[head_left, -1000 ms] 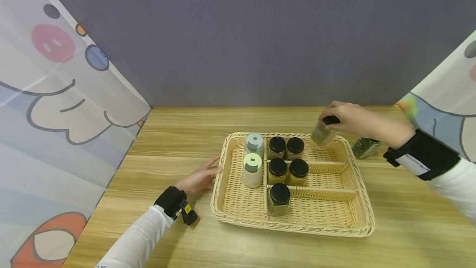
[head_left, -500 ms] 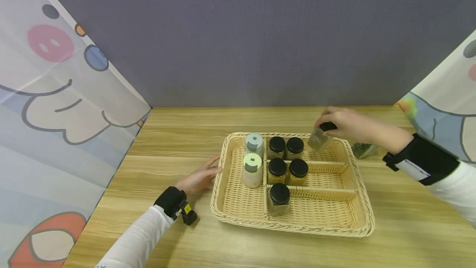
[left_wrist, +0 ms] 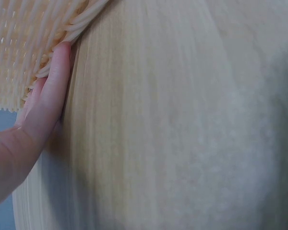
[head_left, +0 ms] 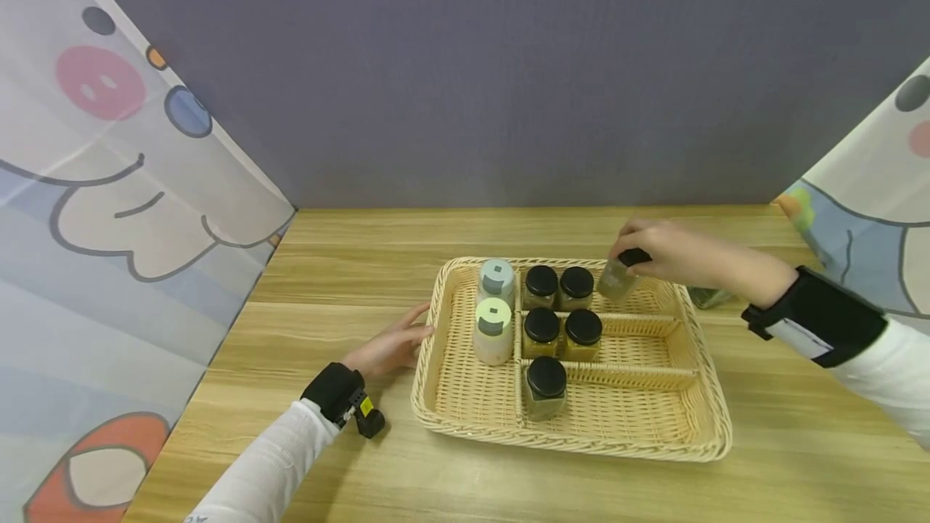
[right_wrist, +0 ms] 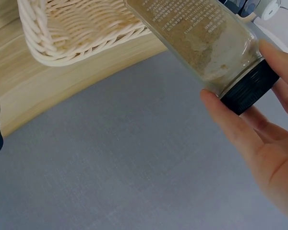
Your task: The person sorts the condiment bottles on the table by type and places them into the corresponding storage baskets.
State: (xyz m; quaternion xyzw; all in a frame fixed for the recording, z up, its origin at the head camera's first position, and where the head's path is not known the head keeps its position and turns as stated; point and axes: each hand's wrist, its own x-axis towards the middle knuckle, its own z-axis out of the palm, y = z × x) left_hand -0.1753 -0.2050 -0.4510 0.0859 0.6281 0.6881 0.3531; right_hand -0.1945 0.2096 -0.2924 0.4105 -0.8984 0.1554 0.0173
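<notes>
My right hand (head_left: 676,253) pinches a glass spice jar (head_left: 616,282) near its black lid. In the right wrist view the jar is tilted, with brown powder inside and printed text on the glass. It hangs over the far right compartment of a wicker basket (head_left: 567,446), to the right of two black-lidded jars (head_left: 576,285). My left hand (head_left: 388,351) lies against the basket's left outer wall, and in the left wrist view its extended fingers (left_wrist: 57,76) touch the woven rim.
Two shaker bottles, one with a pale green cap (head_left: 493,329), stand in the basket's left compartment. Several more black-lidded jars (head_left: 546,390) fill the left ends of the right-hand compartments. Outside the basket, right of it, lies a jar with green contents (head_left: 706,297), partly hidden by my forearm.
My right hand has moved a little left and down with the jar, closer to the two jars in the far compartment. The left hand and the basket stay in place.
</notes>
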